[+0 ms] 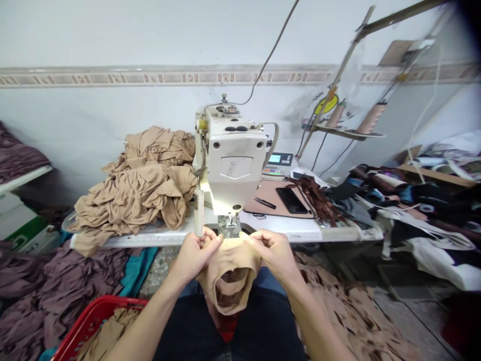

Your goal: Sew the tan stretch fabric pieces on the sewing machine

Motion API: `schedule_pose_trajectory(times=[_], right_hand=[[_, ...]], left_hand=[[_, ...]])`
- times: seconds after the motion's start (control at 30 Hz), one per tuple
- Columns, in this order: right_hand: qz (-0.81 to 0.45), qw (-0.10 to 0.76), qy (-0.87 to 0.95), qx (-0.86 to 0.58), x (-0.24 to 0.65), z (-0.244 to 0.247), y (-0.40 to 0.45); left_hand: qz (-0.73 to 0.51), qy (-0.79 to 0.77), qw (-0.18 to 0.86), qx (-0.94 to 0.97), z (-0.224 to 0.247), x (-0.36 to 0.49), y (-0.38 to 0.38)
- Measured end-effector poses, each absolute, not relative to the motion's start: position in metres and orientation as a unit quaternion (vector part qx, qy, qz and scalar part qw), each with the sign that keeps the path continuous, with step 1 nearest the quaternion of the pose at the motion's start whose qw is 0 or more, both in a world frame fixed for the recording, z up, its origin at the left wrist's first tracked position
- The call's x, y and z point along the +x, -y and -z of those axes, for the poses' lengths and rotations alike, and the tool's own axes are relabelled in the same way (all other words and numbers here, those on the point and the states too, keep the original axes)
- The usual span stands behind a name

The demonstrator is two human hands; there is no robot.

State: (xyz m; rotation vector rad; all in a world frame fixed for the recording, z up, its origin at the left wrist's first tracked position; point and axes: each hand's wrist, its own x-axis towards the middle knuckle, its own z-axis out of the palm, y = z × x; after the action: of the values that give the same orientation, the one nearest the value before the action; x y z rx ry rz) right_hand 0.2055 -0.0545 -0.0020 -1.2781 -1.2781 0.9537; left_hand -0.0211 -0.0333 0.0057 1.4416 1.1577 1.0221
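A tan garment (231, 260) is stretched between my hands at the front edge of the sewing table, its lower part hanging over my lap with an opening facing me. My left hand (199, 250) pinches its upper left edge, and my right hand (272, 250) pinches the upper right edge. Just beyond the cloth's top edge lies the metal needle plate (229, 226) of a white sewing machine (236, 165), under its lit needle area. Whether the cloth's edge reaches under the presser foot, I cannot tell.
Tan fabric (139, 190) is heaped left of the machine. To the right are thread snips (265, 202), a black phone (291, 200) and brown strips (319, 198). A red basket (93, 306) stands at lower left. Thread cones (372, 118) sit on a stand; tan pieces (349, 306) cover the floor.
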Motion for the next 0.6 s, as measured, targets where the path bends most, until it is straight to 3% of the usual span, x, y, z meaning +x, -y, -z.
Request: schedule_pose_trajectory(times=[0.6], right_hand=[[-0.355, 0.558, 0.538, -0.523, 0.223, 0.016, 0.023]], left_hand=[[-0.520, -0.411, 0.504, 0.554, -0.007, 0.007, 0.006]])
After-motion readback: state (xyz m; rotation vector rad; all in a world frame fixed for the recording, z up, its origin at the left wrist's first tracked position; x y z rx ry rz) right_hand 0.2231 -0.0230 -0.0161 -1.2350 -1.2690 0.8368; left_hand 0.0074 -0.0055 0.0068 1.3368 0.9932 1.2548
